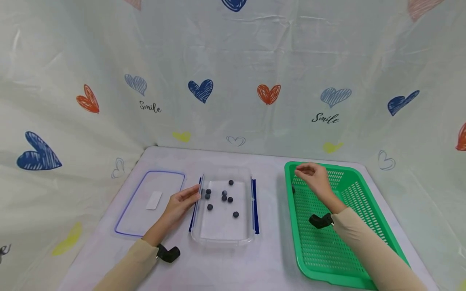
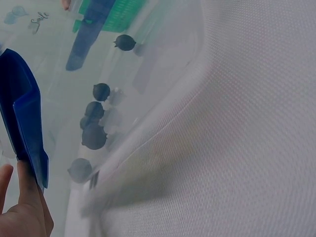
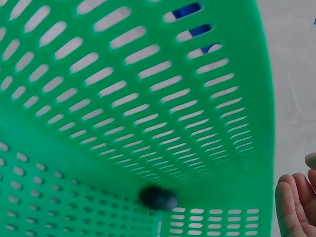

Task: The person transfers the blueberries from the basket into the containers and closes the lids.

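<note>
A clear plastic container [image 1: 222, 232] with blue side clips [image 1: 256, 206] stands on the table, several blueberries [image 1: 236, 214] scattered over its bottom. At its left wall, my left hand [image 1: 178, 204] touches the side with extended fingers; the left wrist view shows a fingertip against the blue clip [image 2: 29, 118]. Over the far left part of a green basket [image 1: 309, 258] is my right hand [image 1: 314, 178], its fingers loosely bent and nothing visible between them. Below it, a dark round blueberry [image 3: 158, 197] appears blurred in the basket, near a corner in the right wrist view.
To the left lies a clear lid [image 1: 132, 218] with a blue rim and a white rectangle [image 1: 154, 200] on it. A pale curtain [image 1: 233, 60] printed with hearts hangs behind the table [image 1: 271, 258]. The basket stands along the table's right side.
</note>
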Motion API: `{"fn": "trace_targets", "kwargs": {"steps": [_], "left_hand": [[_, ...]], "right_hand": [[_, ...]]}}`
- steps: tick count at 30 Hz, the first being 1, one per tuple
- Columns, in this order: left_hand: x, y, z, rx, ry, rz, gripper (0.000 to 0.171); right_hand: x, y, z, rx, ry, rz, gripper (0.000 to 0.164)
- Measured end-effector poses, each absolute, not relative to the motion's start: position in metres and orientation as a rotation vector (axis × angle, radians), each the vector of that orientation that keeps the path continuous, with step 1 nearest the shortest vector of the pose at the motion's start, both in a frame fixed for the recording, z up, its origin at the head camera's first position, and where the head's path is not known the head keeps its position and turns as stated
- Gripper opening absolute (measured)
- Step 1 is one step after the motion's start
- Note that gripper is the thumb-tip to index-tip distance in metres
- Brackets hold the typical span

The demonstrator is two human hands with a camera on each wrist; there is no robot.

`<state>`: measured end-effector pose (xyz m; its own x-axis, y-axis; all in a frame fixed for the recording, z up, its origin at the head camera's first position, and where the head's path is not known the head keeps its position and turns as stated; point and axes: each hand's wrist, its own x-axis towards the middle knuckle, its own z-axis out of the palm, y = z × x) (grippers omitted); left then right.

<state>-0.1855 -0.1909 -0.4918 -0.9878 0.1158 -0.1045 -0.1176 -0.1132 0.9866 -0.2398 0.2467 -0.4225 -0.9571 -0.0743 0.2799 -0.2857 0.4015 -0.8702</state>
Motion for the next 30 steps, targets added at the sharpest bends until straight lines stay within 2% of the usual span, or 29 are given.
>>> {"fn": "trace_targets", "kwargs": {"steps": [10,16,23,30], "left_hand": [[-0.188,-0.191,-0.491,0.003,1.997,2.228,0.054],[-0.187,-0.19,-0.493,-0.003,1.993,2.24,0.056],[-0.186,-0.189,-0.493,-0.01,1.992,2.242,0.057],[-0.186,-0.191,-0.493,-0.019,2.003,2.231,0.057]], "right_hand": [[-0.247,0.261,-0.455,0.106,-2.607,1.534,0.029],[-0.246,0.267,-0.469,0.114,-2.65,1.482,0.027],[-0.242,0.267,-0.482,0.083,-2.712,1.486,0.032],[-0.244,0.267,-0.492,0.096,-2.723,1.415,0.029]]}}
